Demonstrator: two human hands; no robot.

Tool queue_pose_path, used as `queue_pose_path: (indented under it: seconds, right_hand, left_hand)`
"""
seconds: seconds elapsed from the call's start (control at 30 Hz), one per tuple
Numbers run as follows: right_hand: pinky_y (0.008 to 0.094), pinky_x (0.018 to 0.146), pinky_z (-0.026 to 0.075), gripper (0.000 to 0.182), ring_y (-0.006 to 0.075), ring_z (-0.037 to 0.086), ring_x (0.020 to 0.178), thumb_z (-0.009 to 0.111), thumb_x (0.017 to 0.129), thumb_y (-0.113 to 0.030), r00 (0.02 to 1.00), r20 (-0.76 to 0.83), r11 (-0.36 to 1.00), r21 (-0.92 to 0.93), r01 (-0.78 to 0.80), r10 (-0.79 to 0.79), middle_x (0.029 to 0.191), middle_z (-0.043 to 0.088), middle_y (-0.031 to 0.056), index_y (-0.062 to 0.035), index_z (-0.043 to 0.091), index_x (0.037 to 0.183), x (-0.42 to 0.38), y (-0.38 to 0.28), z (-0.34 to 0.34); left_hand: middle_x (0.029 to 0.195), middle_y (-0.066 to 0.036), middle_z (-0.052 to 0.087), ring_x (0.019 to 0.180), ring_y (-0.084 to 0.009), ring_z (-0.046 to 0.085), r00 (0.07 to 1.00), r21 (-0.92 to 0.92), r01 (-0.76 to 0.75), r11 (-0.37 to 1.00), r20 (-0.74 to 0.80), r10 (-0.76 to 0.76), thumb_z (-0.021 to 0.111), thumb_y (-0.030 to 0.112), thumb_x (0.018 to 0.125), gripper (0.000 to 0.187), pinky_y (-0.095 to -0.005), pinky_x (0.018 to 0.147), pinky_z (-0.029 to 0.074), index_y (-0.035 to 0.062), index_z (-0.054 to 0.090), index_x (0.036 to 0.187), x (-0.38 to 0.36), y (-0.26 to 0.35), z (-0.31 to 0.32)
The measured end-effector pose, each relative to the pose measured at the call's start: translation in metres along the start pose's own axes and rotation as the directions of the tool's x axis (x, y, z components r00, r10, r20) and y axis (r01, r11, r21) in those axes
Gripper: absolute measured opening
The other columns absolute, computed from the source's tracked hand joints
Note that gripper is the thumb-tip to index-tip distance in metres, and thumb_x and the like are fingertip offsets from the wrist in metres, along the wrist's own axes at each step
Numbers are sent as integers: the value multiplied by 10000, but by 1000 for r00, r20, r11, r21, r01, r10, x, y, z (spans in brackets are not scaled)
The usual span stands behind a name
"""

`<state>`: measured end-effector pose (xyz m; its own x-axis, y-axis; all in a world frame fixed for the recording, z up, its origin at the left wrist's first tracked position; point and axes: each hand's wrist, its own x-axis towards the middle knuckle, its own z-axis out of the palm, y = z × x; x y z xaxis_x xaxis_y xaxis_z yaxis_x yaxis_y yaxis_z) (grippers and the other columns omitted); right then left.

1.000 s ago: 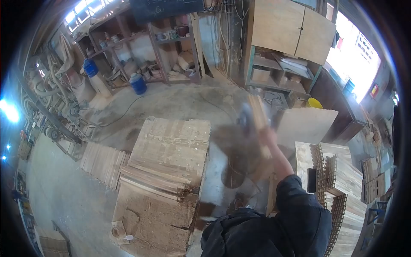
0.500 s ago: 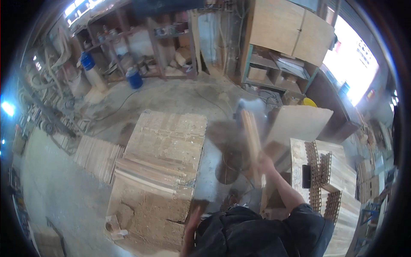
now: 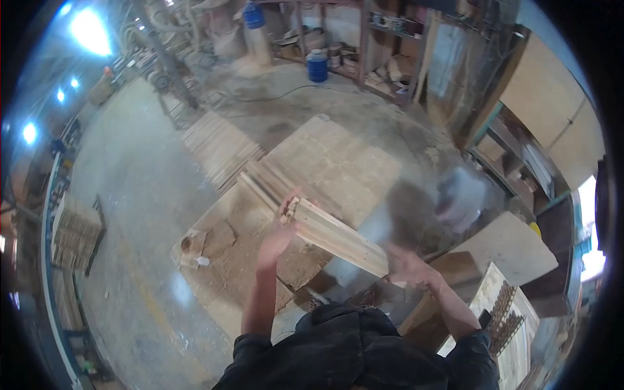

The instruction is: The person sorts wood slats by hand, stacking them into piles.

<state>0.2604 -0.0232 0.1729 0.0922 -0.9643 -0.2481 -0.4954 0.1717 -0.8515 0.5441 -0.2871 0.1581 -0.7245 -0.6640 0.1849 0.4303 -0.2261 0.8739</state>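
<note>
A bundle of pale wooden strips lies across both my hands, held slantwise above the dusty worktable. My left hand is closed round its far-left end, with the strip ends showing by the fingers. At the near-right end, my right hand grips the bundle between thumb and fingers, slightly blurred. Just beyond my left hand, more wooden strips rest on the table. A brown, dusty board piece lies on the table's left part.
A stack of thin boards stands beyond the table's left side. At right are a leaning panel and comb-like slotted wooden pieces. A blurred pale object stands on the floor at right. A blue drum is at the back.
The strips have swung from my right side to over the table, turning crosswise. My left hand has come up and taken hold of their other end. The view has turned left.
</note>
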Motion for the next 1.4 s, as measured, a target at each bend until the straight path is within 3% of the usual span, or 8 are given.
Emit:
queue_pose_path:
  seconds: [0.37, 0.47, 0.57, 0.7, 0.83, 0.9, 1.27, 1.4]
  right_hand:
    - [423, 1133, 402, 972, 362, 498, 1322, 816, 634, -62, 875, 51, 730, -530, 432, -481, 1413, 525, 196, -81, 384, 1504, 155, -32, -34]
    - [439, 1141, 396, 905, 328, 482, 1339, 820, 649, -81, 826, 68, 572, -690, 443, -559, 1409, 522, 153, -109, 432, 1466, 170, -65, -49]
    - [464, 1160, 370, 819, 297, 460, 1360, 774, 718, -103, 829, 92, 373, -862, 344, -552, 1423, 506, 115, -139, 436, 1464, 169, -70, -64]
    - [483, 1182, 336, 639, 282, 463, 1353, 643, 845, -111, 808, 180, 122, -947, 296, -561, 1406, 515, 97, -151, 440, 1450, 140, -50, -93]
    - [503, 1206, 295, 575, 287, 456, 1362, 594, 856, -73, 861, 242, 72, -950, 305, -447, 1387, 526, 97, -159, 471, 1411, 84, -30, -114]
    - [524, 1229, 255, 668, 317, 445, 1384, 654, 779, -4, 899, 226, 155, -941, 301, -374, 1429, 516, 123, -137, 479, 1410, 55, -15, -125]
    - [556, 1195, 251, 466, 253, 415, 1413, 573, 936, -229, 928, -281, -49, -952, -301, -243, 1415, 523, 23, -216, 464, 1389, -85, 158, -262]
    - [534, 1137, 333, 647, 387, 493, 1308, 612, 928, -298, 499, -857, 356, -508, -784, -124, 1392, 530, 176, -120, 359, 1496, -75, 247, -229]
  left_hand:
    - [1278, -143, 611, 1173, -223, 610, 947, 892, 50, 448, -185, 262, 978, 197, 581, 1004, -384, 977, 523, 108, 463, 1437, -103, 114, 62]
    - [1319, -144, 594, 1185, -256, 609, 919, 881, 185, 435, -312, 242, 969, 212, 616, 977, -433, 973, 535, 91, 450, 1435, -130, 106, 48]
    - [1362, -146, 562, 1234, -283, 576, 874, 492, 246, 835, -484, 27, 956, 164, 641, 954, -451, 972, 540, 69, 435, 1435, -152, 66, 29]
    - [1438, -159, 507, 1316, -293, 505, 951, -49, 289, 956, -103, -293, 628, 526, 957, 815, -443, 968, 538, 25, 327, 1525, -140, 7, -3]
    - [1411, -141, 551, 1294, -271, 525, 543, 115, 813, 571, 205, -814, 363, 716, 977, 887, -401, 1066, 442, 20, 355, 1527, -57, -72, 29]
    - [1371, -135, 582, 1244, -251, 570, 452, 162, 766, 622, 554, -700, 368, 640, 1020, 788, -397, 1049, 449, 11, 407, 1493, -38, -106, 63]
    - [1159, -150, 684, 1056, -276, 682, 151, 208, 878, 431, 734, -662, 551, 391, 965, 537, -415, 941, 534, -37, 582, 1289, 98, -320, 250]
    - [1170, -140, 684, 1075, -284, 674, 228, 145, 897, 417, 656, -720, 513, 382, 989, 471, -426, 935, 537, 4, 610, 1253, 129, -380, 292]
